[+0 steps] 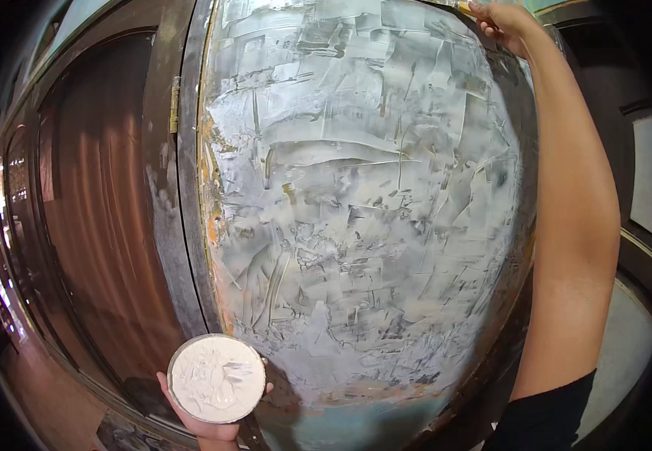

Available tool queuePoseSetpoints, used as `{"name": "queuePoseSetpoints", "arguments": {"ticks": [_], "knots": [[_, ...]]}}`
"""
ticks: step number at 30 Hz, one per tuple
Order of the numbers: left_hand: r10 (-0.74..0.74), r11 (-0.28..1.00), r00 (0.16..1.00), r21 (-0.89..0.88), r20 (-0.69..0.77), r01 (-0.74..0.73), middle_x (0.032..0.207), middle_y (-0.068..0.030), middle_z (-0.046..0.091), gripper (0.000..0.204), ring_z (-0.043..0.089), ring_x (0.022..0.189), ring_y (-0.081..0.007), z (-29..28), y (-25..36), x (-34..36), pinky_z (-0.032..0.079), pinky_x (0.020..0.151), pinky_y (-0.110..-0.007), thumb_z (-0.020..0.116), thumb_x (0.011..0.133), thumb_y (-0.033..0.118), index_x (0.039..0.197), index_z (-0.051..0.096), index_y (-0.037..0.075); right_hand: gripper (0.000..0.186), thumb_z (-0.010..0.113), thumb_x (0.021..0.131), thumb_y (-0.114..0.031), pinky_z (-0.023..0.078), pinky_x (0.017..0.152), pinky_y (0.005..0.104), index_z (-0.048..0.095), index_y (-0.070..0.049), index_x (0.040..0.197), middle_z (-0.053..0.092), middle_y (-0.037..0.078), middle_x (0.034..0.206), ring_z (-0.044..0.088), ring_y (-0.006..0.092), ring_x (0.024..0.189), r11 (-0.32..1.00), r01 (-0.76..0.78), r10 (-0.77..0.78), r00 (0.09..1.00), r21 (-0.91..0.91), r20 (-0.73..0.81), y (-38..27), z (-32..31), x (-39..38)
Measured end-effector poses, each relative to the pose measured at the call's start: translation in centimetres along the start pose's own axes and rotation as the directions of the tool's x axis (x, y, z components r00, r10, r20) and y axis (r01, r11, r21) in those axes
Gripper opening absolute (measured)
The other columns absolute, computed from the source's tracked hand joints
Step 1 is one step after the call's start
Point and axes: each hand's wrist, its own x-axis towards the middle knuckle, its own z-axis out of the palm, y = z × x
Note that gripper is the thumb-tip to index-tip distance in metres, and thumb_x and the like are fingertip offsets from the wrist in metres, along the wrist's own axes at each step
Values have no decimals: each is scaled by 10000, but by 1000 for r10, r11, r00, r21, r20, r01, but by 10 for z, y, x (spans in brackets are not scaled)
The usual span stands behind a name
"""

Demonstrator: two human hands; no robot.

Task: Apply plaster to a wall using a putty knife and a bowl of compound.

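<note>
Head view: left hand (217,431) cups tub (170,395); right hand (508,24) grips probable scraper (463,6), blade cut off; smooth ridges flat.

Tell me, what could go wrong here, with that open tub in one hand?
The open tub of white paste rests in the left hand alone, so a tilt might spill some. The right hand reaches high with a yellow-handled tool, so control might suffer. Ridges and dark patches show across the pale coating, which could leave an uneven finish.
</note>
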Motion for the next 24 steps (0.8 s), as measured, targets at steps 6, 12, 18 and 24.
{"name": "queuePoseSetpoints", "arguments": {"ticks": [6,12,18,24], "knots": [[-5,988,1000,156,-18,7,1566,-184,451,999,482,1311,-575,-9,3,-4,372,886,-901,396,851,881,1579,384,197,251,745,979,-310,419,515,166,658,-82,920,564,-56,756,459,22,580,890,-416,-75,269,-186,-960,8,13,-41],[-58,990,998,128,13,56,1561,-201,451,1003,472,1304,-607,2,-2,-12,371,880,-900,391,849,883,1571,399,187,286,733,990,-306,411,542,179,665,-32,1035,548,-46,821,454,19,649,924,-321,-130,244,-207,-961,-7,17,-66],[-23,923,993,384,112,-22,1537,-202,482,986,493,1291,-598,-4,-7,-11,375,871,-898,359,860,883,1544,446,180,313,718,999,-333,390,567,176,675,-26,1042,561,-41,840,466,26,661,912,-186,-224,523,-366,-823,-4,73,-4],[-30,995,999,89,-19,32,1508,-221,505,990,507,1284,-585,5,-4,-22,391,854,-891,350,863,883,1540,445,167,161,654,1001,-108,417,514,278,690,24,917,612,47,762,522,126,590,933,-212,-195,384,-292,-903,2,133,51]]}}
